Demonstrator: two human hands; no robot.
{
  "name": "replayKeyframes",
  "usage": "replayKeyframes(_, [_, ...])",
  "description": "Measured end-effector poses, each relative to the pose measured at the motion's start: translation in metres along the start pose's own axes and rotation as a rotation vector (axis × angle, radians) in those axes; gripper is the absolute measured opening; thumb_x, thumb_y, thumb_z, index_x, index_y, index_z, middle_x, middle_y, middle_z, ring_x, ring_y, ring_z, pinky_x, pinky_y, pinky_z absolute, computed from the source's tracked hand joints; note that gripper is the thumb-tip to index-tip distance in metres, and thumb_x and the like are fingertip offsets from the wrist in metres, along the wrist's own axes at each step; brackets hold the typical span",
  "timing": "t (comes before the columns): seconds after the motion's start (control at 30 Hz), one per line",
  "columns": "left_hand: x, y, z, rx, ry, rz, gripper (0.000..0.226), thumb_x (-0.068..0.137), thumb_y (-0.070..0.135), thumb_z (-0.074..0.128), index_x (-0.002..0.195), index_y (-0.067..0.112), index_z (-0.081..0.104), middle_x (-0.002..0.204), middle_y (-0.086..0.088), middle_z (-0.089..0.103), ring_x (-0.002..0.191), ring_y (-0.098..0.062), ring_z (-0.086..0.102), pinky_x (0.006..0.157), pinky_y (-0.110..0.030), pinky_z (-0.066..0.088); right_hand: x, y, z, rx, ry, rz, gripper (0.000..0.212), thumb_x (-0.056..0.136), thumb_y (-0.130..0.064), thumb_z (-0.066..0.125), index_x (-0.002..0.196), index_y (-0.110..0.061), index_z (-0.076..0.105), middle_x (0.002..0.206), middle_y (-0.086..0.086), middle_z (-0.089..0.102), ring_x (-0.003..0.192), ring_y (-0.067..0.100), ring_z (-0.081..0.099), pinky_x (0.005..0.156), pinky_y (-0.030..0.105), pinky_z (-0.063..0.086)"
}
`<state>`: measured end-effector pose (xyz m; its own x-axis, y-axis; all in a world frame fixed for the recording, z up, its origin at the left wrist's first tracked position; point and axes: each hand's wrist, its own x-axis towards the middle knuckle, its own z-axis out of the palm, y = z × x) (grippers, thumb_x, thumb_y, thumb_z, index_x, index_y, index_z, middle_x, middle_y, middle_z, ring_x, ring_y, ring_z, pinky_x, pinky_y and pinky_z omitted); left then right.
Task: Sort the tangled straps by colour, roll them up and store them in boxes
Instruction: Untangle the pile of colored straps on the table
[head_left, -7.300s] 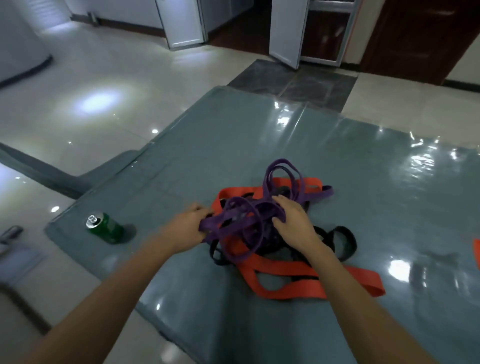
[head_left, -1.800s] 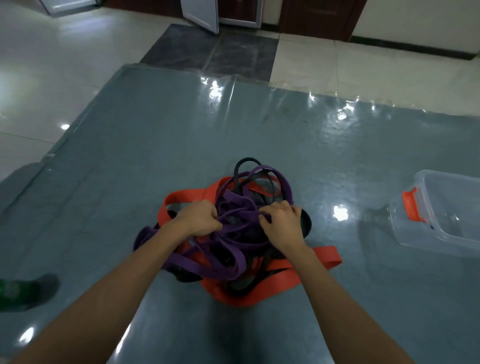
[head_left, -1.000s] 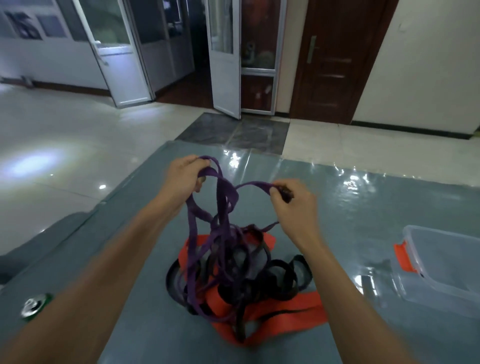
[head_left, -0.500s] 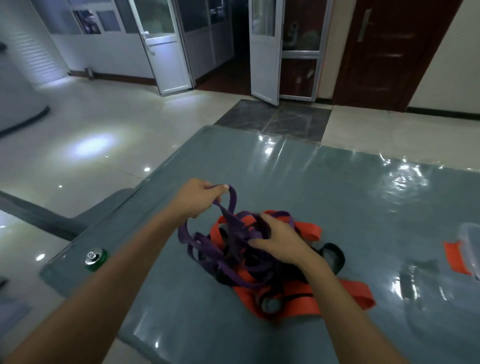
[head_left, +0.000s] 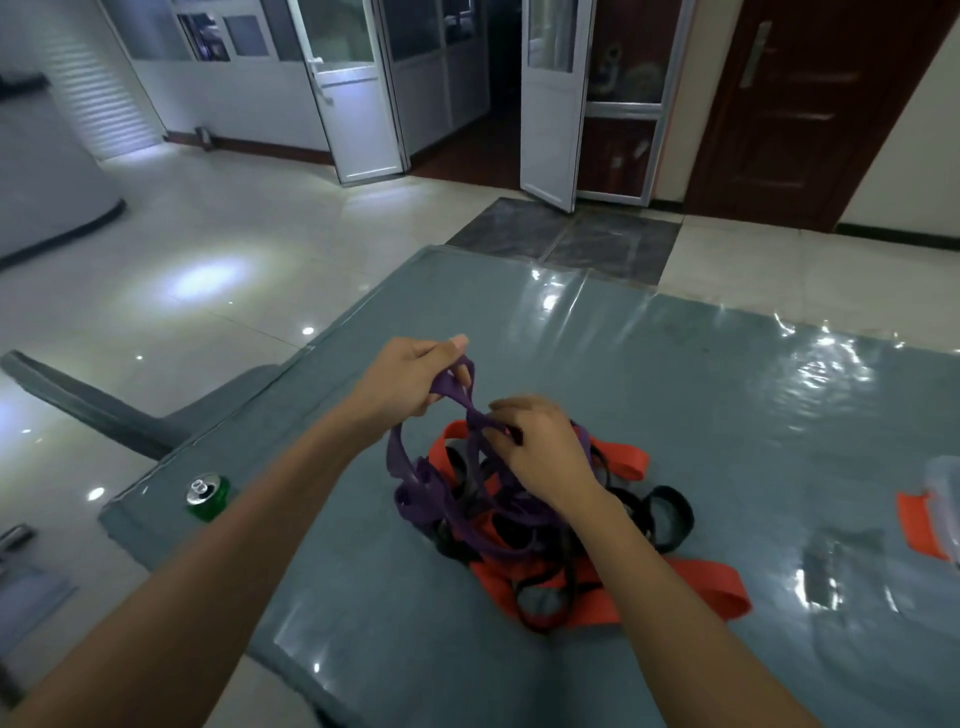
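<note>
Right above the tangle (head_left: 519, 540) on the grey worktop (head_left: 675, 374), both hands are working the purple strap (head_left: 415, 499). Up over the pile's left side, the left hand (head_left: 402, 382) has its fingers (head_left: 441, 354) curled round a raised loop of it. Just over the heap's middle, the right hand (head_left: 540, 452) pinches that same strap. Underneath, the orange strap (head_left: 701, 587) and black strap (head_left: 670, 512) are knotted together, with orange tails poking out on the tangle's right. A green can (head_left: 208, 496) stands well left of the tangle. A clear box (head_left: 948, 488) with an orange latch (head_left: 922, 525) peeks in far right of it.
</note>
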<state>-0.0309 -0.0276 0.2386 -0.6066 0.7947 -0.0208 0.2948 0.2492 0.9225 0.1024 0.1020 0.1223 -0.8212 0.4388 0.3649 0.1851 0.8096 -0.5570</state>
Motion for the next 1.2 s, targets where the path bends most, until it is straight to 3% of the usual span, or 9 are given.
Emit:
replayKeyframes(0.07, [0.001, 0.005, 0.003, -0.052, 0.015, 0.030, 0.055, 0.103, 0.045, 0.051, 0.068, 0.007, 0.070, 0.046, -0.003, 0.039, 0.042, -0.014, 0.030, 0.042, -0.021, 0.026, 0.002, 0.002, -0.008, 0.005, -0.113, 0.020, 0.021, 0.089, -0.026, 0.063, 0.108, -0.025, 0.074, 0.107, -0.002, 0.071, 0.104, 0.023, 0.061, 0.084, 0.040, 0.051])
replayKeyframes(0.17, [0.001, 0.007, 0.005, -0.068, 0.038, 0.063, 0.055, 0.102, 0.048, 0.051, 0.066, 0.012, 0.070, 0.047, -0.001, 0.045, 0.042, -0.011, 0.036, 0.043, -0.020, 0.031, -0.001, 0.010, -0.018, 0.052, -0.137, 0.082, 0.024, 0.087, -0.018, 0.062, 0.107, -0.027, 0.071, 0.100, -0.003, 0.071, 0.093, 0.023, 0.063, 0.076, 0.040, 0.053])
replayKeyframes(0.33, [0.001, 0.004, -0.001, 0.033, 0.087, 0.094, 0.050, 0.103, 0.048, 0.050, 0.068, 0.018, 0.070, 0.049, -0.001, 0.054, 0.046, -0.014, 0.043, 0.045, -0.020, 0.036, 0.006, 0.020, -0.045, 0.121, 0.121, 0.137, 0.016, 0.087, -0.011, 0.073, 0.101, -0.016, 0.077, 0.112, -0.004, 0.072, 0.110, 0.016, 0.059, 0.096, 0.030, 0.046])
replayKeyframes(0.47, [0.002, 0.004, -0.002, 0.059, 0.080, 0.087, 0.048, 0.105, 0.045, 0.047, 0.072, 0.017, 0.068, 0.051, -0.001, 0.056, 0.044, -0.012, 0.042, 0.044, -0.020, 0.035, 0.021, 0.012, -0.085, 0.134, 0.216, 0.159, 0.014, 0.086, -0.016, 0.073, 0.087, -0.029, 0.075, 0.082, -0.020, 0.063, 0.084, 0.006, 0.058, 0.075, 0.022, 0.045])
replayKeyframes(0.57, [0.002, 0.008, 0.004, 0.014, 0.062, 0.103, 0.045, 0.106, 0.041, 0.046, 0.076, 0.015, 0.066, 0.053, -0.004, 0.057, 0.042, -0.012, 0.040, 0.043, -0.021, 0.033, 0.028, 0.000, -0.112, 0.232, 0.323, 0.158, 0.025, 0.091, -0.013, 0.068, 0.085, -0.037, 0.069, 0.079, -0.018, 0.067, 0.076, 0.002, 0.064, 0.066, 0.014, 0.049])
replayKeyframes(0.77, [0.005, 0.028, 0.021, -0.154, 0.058, 0.179, 0.045, 0.107, 0.041, 0.044, 0.069, 0.026, 0.062, 0.057, -0.005, 0.062, 0.039, -0.012, 0.036, 0.039, -0.020, 0.031, 0.040, -0.029, -0.149, 0.332, 0.514, 0.067, 0.025, 0.097, -0.008, 0.060, 0.096, -0.033, 0.061, 0.085, -0.027, 0.070, 0.082, -0.001, 0.070, 0.072, 0.015, 0.056])
replayKeyframes(0.93, [0.008, 0.023, 0.023, -0.183, 0.083, 0.199, 0.045, 0.107, 0.041, 0.043, 0.066, 0.027, 0.059, 0.057, -0.006, 0.063, 0.039, -0.011, 0.035, 0.039, -0.020, 0.030, 0.026, -0.008, -0.135, 0.282, 0.357, 0.174, 0.011, 0.102, -0.022, 0.054, 0.100, -0.028, 0.064, 0.078, -0.012, 0.072, 0.076, 0.007, 0.070, 0.068, 0.025, 0.056])
replayKeyframes(1.1, [0.005, 0.002, 0.031, -0.150, 0.017, 0.165, 0.044, 0.108, 0.037, 0.042, 0.071, 0.020, 0.057, 0.064, -0.013, 0.070, 0.037, -0.011, 0.036, 0.039, -0.019, 0.032, -0.001, 0.022, -0.102, 0.228, 0.134, 0.391, 0.033, 0.106, -0.029, 0.042, 0.090, -0.009, 0.063, 0.085, 0.014, 0.069, 0.082, 0.036, 0.064, 0.074, 0.054, 0.052])
replayKeyframes(1.2, [0.005, -0.004, 0.035, -0.088, 0.003, 0.170, 0.043, 0.108, 0.038, 0.042, 0.075, 0.013, 0.052, 0.072, -0.014, 0.074, 0.041, -0.017, 0.046, 0.044, -0.026, 0.042, 0.002, 0.019, -0.107, 0.324, 0.139, 0.452, 0.039, 0.107, -0.035, 0.036, 0.095, -0.006, 0.061, 0.093, 0.022, 0.066, 0.086, 0.040, 0.065, 0.070, 0.059, 0.055])
